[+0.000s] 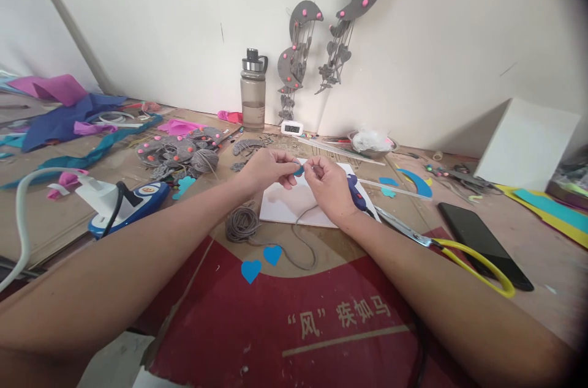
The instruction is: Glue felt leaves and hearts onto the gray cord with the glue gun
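My left hand (274, 169) pinches a small blue piece (299, 171), mostly covered by the fingertips. Right beside it, my right hand (329, 188) has thumb and forefinger pressed together; what lies between them is too small to make out. A strand of grey yarn (305, 242) loops from a yarn coil (242, 224) and disappears behind my right hand. Both hands are over a white sheet (278, 207). Two blue hearts, one nearer (251, 271) and one farther (272, 254), lie in front. A blue glue gun (356, 193) sits behind my right wrist.
Yellow-handled scissors (429, 241) and a black phone (484, 246) lie at right. A power strip (131, 209) with a white cable stands left. Behind are a water bottle (253, 94), a small clock (291, 128) and grey felt moons (177, 149). Moon hangings (305, 11) are on the wall.
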`<state>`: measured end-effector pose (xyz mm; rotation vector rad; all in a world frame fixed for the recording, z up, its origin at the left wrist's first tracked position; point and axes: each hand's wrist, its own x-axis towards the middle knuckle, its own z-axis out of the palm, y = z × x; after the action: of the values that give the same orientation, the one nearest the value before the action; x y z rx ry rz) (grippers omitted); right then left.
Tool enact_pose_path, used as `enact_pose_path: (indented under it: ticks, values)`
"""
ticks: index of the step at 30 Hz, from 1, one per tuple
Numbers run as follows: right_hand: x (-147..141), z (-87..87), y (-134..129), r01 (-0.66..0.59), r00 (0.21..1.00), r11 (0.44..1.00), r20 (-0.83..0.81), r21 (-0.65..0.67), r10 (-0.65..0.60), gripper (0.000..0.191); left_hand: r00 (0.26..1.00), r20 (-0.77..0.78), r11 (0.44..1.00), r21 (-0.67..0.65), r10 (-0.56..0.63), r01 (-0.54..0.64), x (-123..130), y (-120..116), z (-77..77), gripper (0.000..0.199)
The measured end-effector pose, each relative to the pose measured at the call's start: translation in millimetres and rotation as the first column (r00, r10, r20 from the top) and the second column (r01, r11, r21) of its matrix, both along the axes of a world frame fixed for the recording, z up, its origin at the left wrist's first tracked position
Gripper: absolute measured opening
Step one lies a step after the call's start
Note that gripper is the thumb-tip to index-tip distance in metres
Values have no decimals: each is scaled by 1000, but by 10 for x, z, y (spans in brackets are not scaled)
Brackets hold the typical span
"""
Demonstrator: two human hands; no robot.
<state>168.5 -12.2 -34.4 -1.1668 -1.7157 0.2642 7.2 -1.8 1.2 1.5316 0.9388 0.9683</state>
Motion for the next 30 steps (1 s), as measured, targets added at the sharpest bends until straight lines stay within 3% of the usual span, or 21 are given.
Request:
enact_pose_path:
  ticks: [3, 7, 18, 25, 30]
  values:
    - [9, -5, 16, 23, 1000, 1000, -2, -6, -23, 18, 997, 78, 996, -86, -28, 34, -2, 0, 13, 9]
    - [12, -2, 16, 35, 999, 999, 10, 13, -35, 16, 996, 79, 994, -101, -28, 36, 2, -15, 33, 10]
    - [-12, 9, -48, 24, 992, 997, 125, 78, -33, 12, 992, -114, 998, 11, 61, -60, 44, -101, 110, 4]
    - [7, 15, -67, -42, 996, 998, 80, 44, 38, 21, 994, -76, 995, 73, 80, -75, -3, -47, 33, 7]
    - [2, 6, -69, -37, 999, 999, 40, 25, 36, 19, 972, -145, 966, 207, 184, -152, -28, -15, 16, 6]
